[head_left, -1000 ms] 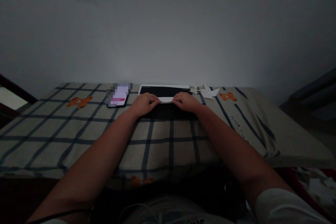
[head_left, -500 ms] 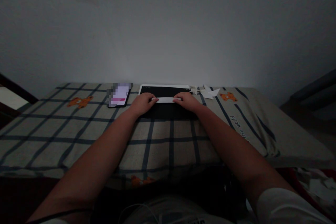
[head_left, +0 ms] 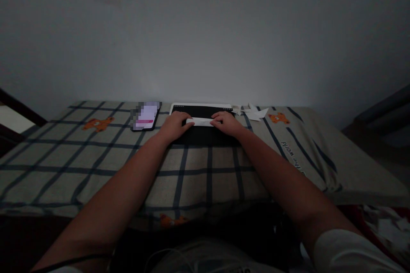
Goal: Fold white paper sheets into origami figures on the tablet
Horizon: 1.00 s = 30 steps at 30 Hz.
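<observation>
A narrow strip of folded white paper (head_left: 201, 122) lies crosswise over a black mat or notebook cover (head_left: 208, 136). My left hand (head_left: 175, 126) has its thumb and fingers closed on the strip's left end. At the right end, the thumb and fingertips of my right hand (head_left: 228, 123) pinch the paper in the same way. Both ends of the strip are partly hidden by my fingers. Behind the hands, the black surface shows a white edge with small slots.
A phone (head_left: 145, 115) with a lit screen lies to the left. Folded white paper pieces (head_left: 256, 113) sit just right of the black surface. Everything rests on a checked cloth (head_left: 105, 158) with bear prints, against a grey wall (head_left: 205, 34).
The strip shows a broader, flatter face than before. My fingers have shifted slightly at its ends, while the arms stay almost in place.
</observation>
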Tool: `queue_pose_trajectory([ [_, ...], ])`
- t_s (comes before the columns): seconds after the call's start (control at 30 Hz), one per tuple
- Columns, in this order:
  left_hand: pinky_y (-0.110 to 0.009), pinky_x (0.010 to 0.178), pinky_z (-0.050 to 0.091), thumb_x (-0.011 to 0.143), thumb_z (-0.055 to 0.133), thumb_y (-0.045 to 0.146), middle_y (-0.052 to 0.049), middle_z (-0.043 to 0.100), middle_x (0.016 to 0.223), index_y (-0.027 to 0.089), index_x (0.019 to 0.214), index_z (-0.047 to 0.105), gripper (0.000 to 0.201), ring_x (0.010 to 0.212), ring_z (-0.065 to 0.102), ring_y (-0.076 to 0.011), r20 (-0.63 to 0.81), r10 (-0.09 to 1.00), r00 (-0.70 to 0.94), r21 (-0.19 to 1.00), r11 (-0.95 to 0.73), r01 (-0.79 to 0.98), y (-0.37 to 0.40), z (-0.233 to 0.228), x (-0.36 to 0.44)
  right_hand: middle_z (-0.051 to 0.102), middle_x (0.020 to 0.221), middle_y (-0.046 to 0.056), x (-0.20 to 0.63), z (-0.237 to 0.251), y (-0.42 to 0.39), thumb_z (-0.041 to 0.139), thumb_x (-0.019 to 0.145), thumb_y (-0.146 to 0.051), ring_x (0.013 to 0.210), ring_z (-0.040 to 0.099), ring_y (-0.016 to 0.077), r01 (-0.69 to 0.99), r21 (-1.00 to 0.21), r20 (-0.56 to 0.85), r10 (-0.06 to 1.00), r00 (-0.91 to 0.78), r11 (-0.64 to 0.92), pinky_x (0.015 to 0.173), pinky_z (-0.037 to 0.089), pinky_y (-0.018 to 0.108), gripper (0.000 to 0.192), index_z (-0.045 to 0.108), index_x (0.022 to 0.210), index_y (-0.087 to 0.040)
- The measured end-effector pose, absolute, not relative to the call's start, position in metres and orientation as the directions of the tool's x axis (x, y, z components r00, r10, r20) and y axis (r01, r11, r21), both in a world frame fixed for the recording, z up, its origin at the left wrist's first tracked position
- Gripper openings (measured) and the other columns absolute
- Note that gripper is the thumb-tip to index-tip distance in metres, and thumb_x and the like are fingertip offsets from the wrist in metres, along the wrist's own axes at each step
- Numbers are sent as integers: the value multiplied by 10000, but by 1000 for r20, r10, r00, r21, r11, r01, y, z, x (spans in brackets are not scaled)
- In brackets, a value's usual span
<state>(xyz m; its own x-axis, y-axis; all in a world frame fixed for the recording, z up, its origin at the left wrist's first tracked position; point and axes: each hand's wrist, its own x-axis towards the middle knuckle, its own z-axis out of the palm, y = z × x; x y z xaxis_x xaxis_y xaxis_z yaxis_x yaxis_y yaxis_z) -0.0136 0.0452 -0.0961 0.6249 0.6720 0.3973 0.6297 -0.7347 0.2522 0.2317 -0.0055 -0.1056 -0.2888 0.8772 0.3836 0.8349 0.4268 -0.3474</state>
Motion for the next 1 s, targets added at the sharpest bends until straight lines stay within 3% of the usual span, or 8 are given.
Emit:
queue_pose_trajectory([
  [0.2, -388, 919, 374, 801, 575, 376, -58, 612, 1059, 214, 972, 648, 247, 1023, 509, -230, 455, 628, 631, 260, -772, 580, 40, -90, -14, 635, 1069, 75, 233, -101, -10, 554, 835, -329, 998, 537, 202, 831, -305, 397, 855, -333, 465, 895, 389, 384, 211, 726, 852, -208],
  [0.37, -356, 884, 403, 770, 615, 322, -53, 608, 1021, 204, 1003, 618, 261, 971, 533, -209, 471, 651, 594, 351, -757, 551, 37, -87, -14, 598, 1083, 70, 234, -99, -10, 569, 824, -305, 1024, 498, 211, 828, -283, 437, 833, -339, 485, 910, 365, 394, 181, 714, 893, -221],
  [0.6, -291, 719, 440, 754, 619, 326, -47, 630, 946, 175, 1078, 604, 358, 798, 552, -170, 432, 704, 564, 467, -710, 527, 40, -93, -12, 586, 1036, 68, 233, -101, -7, 581, 799, -207, 1014, 510, 188, 781, -355, 486, 815, -316, 514, 925, 369, 352, 186, 674, 960, -202],
  [0.8, -307, 725, 434, 775, 586, 389, -53, 642, 859, 171, 859, 659, 245, 798, 565, -185, 432, 702, 566, 432, -712, 553, 44, -95, -13, 607, 976, 67, 234, -102, -7, 614, 776, -226, 940, 549, 174, 770, -426, 494, 835, -241, 474, 894, 395, 337, 113, 684, 850, -176],
  [1.0, -309, 755, 431, 809, 537, 458, -41, 679, 883, 194, 863, 666, 299, 826, 589, -191, 420, 754, 506, 523, -656, 543, 39, -88, -13, 669, 880, 56, 234, -94, -12, 626, 772, -275, 837, 590, 164, 721, -566, 470, 875, -115, 399, 798, 430, 314, 130, 681, 822, -168],
])
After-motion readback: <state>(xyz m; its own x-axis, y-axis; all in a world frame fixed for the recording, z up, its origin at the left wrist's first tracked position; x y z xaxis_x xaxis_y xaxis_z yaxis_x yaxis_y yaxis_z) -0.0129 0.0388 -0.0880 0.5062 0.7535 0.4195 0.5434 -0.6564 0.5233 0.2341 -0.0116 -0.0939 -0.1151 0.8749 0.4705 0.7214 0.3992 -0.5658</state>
